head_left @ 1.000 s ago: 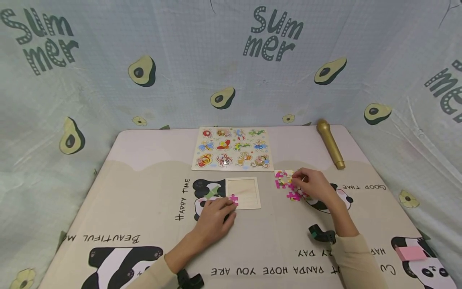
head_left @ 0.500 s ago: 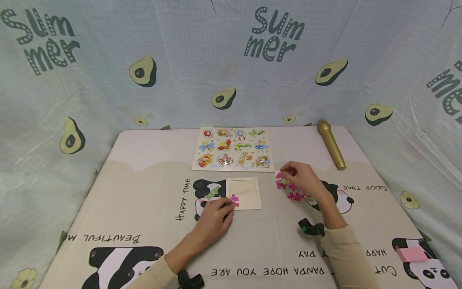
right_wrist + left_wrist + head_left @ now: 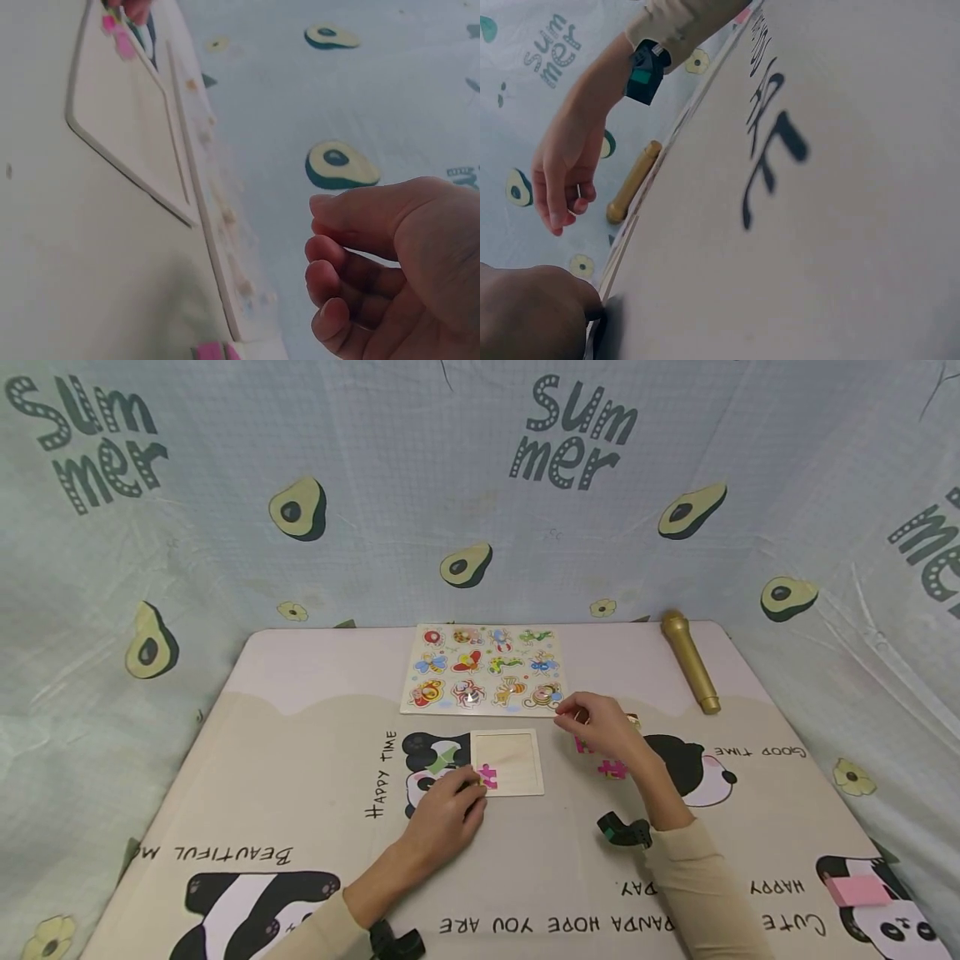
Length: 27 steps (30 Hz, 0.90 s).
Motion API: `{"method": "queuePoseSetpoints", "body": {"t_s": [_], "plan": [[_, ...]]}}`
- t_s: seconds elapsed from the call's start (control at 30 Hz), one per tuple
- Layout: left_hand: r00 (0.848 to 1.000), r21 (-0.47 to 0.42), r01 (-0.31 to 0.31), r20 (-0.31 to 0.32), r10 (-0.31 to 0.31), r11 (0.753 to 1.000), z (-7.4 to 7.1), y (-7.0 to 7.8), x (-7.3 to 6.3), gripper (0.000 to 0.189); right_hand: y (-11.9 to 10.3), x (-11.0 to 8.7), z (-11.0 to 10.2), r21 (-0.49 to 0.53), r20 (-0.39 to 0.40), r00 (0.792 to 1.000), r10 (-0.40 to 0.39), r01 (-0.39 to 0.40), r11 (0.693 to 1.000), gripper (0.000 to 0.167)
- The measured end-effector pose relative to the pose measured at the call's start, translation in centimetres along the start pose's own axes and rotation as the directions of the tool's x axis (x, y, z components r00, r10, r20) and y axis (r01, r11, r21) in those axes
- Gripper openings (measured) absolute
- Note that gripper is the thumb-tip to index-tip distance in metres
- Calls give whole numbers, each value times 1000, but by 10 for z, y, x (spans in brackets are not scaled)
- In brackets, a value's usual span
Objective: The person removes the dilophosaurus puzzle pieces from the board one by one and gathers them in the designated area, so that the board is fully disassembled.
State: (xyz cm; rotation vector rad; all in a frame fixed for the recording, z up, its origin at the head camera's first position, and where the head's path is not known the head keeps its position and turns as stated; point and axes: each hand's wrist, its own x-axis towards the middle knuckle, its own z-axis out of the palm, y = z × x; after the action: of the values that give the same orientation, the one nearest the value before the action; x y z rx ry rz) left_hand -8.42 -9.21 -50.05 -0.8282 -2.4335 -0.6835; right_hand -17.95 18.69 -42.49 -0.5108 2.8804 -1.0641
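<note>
A shallow wooden puzzle tray [image 3: 517, 789] lies in mid-table, with a pink jigsaw piece [image 3: 488, 776] at its near-left part. My left hand [image 3: 448, 810] rests at that corner, fingertips touching the piece; whether they pinch it is hidden. My right hand [image 3: 603, 727] hovers between the tray and a heap of loose jigsaw pieces [image 3: 612, 769], which it partly covers. In the right wrist view, the right hand's fingers [image 3: 322, 281] are loosely curled, thumb near the index finger, and nothing shows between them. The left wrist view shows only part of the left hand [image 3: 532, 311].
Behind the tray lies an insect puzzle board [image 3: 483, 670]. A gold microphone-shaped object [image 3: 690, 662] is at the back right, a pink block [image 3: 858, 890] at the right front. The tablecloth [image 3: 300, 777] has panda prints; a patterned curtain [image 3: 375, 485] stands behind.
My right hand has moved left from over the loose pieces toward the insect board's near-right corner, uncovering part of the panda print. My left hand has stayed at the tray corner.
</note>
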Motion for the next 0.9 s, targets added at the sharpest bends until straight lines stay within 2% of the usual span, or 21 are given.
{"method": "queuePoseSetpoints", "body": {"t_s": [0.17,0.47,0.67,0.9], "plan": [[998,4,69,5,-69,998,-1,0,-1,25,-8,3,13,-8,26,999,-46,46,999,17],[986,52,162,28,-164,985,-2,0,-1,36,-21,5,40,-4,139,986,-96,98,995,19],[981,79,184,40,-188,980,-1,0,-2,38,-28,3,54,-9,185,972,-144,148,989,20],[980,86,188,49,-192,978,0,1,-2,39,-34,1,69,-33,252,955,-157,170,985,20]]}}
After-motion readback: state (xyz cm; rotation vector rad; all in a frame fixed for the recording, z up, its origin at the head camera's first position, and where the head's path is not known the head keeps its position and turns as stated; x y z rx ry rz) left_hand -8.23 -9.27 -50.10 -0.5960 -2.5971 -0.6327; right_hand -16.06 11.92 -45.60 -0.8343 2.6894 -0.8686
